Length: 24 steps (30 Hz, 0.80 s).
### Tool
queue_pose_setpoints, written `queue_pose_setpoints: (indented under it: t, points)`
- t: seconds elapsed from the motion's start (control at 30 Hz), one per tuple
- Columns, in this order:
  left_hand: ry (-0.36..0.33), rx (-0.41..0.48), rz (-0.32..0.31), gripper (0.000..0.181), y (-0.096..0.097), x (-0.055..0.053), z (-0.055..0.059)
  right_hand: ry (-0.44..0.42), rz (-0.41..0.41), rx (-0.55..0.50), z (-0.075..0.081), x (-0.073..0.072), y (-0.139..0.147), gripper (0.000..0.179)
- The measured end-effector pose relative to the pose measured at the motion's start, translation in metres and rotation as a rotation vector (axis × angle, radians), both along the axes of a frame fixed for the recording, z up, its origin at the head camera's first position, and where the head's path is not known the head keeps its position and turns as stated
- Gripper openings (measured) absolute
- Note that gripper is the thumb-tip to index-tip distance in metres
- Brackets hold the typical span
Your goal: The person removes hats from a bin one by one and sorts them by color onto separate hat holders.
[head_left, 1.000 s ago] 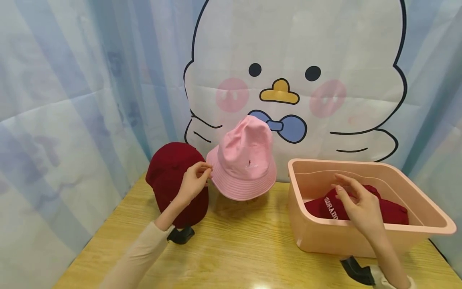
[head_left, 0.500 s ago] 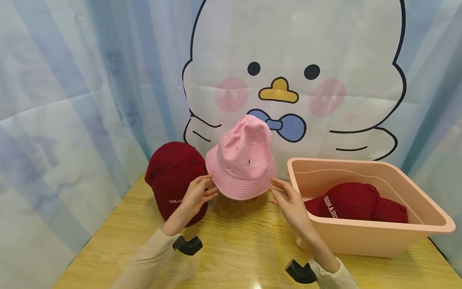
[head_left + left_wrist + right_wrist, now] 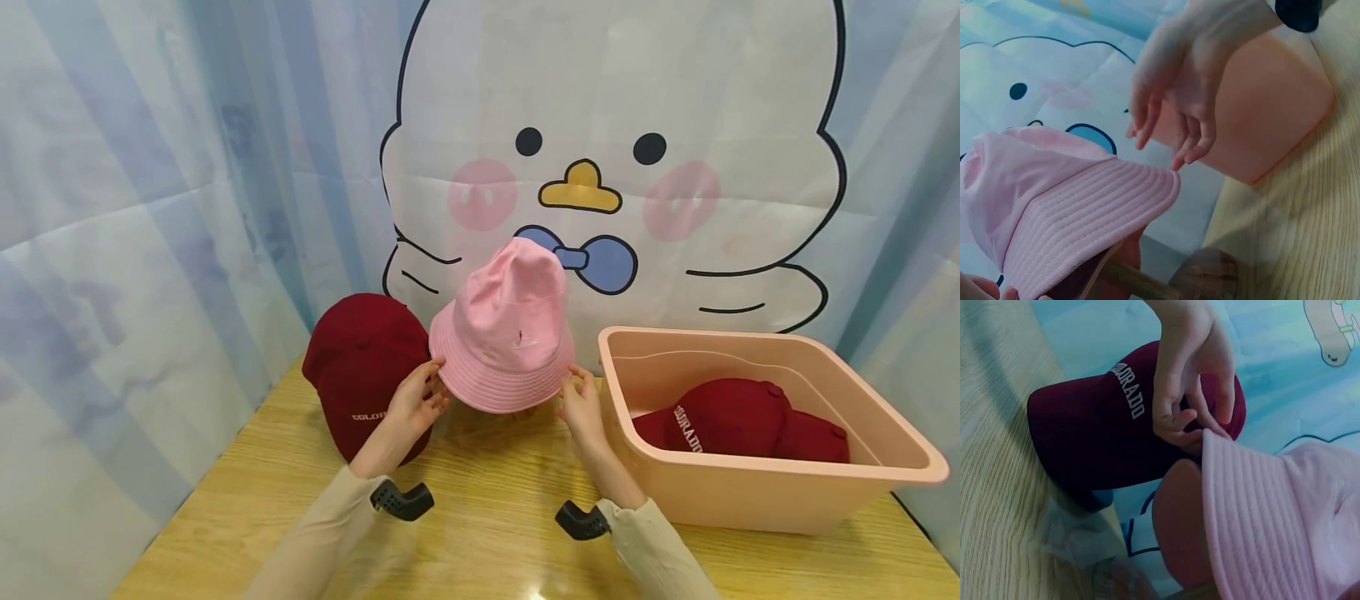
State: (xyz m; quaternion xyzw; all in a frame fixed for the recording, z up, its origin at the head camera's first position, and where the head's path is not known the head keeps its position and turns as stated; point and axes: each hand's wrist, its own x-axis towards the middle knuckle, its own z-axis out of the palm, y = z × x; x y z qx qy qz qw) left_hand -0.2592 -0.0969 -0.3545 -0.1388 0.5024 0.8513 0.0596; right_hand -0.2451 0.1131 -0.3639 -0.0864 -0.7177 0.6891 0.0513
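Observation:
A pink bucket hat point(image 3: 510, 333) sits tilted up at the middle of the table, and wooden parts point(image 3: 1147, 281) show under its brim in the left wrist view. My left hand point(image 3: 412, 400) pinches the left edge of the brim between thumb and fingers, as the right wrist view also shows the hand point(image 3: 1194, 369). At the brim's other edge, my right hand point(image 3: 581, 408) touches it with a fingertip; its fingers look loosely bent, with a gap to the thumb in the left wrist view. Behind the left hand stands a dark red cap point(image 3: 360, 367).
A peach plastic bin point(image 3: 750, 492) stands at the right of the wooden table point(image 3: 480, 525). Another dark red cap point(image 3: 735, 417) lies inside it. A printed curtain point(image 3: 600, 83) hangs behind, and a striped curtain point(image 3: 112, 208) is at the left.
My right hand has come left from over the bin to the right side of the bucket hat's brim. The left hand has shifted slightly at the left side. The hat has hardly moved.

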Motion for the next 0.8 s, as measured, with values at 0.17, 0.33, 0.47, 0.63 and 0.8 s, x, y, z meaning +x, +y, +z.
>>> queue_pose_setpoints:
  t: [0.17,0.33,0.47,0.63,0.8]
  points:
    - [0.13,0.105,-0.082,0.02,-0.015,-0.049,-0.054,-0.011,-0.039,-0.098,-0.007,-0.01,0.002,0.042]
    - [0.2,0.175,-0.108,0.029,-0.029,-0.108,-0.114,-0.017,-0.076,-0.232,-0.014,-0.017,0.003,0.042]
    - [0.249,0.231,-0.058,0.03,-0.019,-0.091,-0.09,0.022,-0.114,-0.349,-0.016,-0.023,0.002,0.039]
    - [0.229,0.2,0.057,0.034,0.005,-0.032,-0.014,0.073,-0.143,-0.402,-0.014,-0.025,0.001,0.034]
    - [0.18,0.197,0.055,0.05,0.013,-0.011,0.017,0.121,-0.166,-0.446,-0.01,-0.029,0.0,0.033]
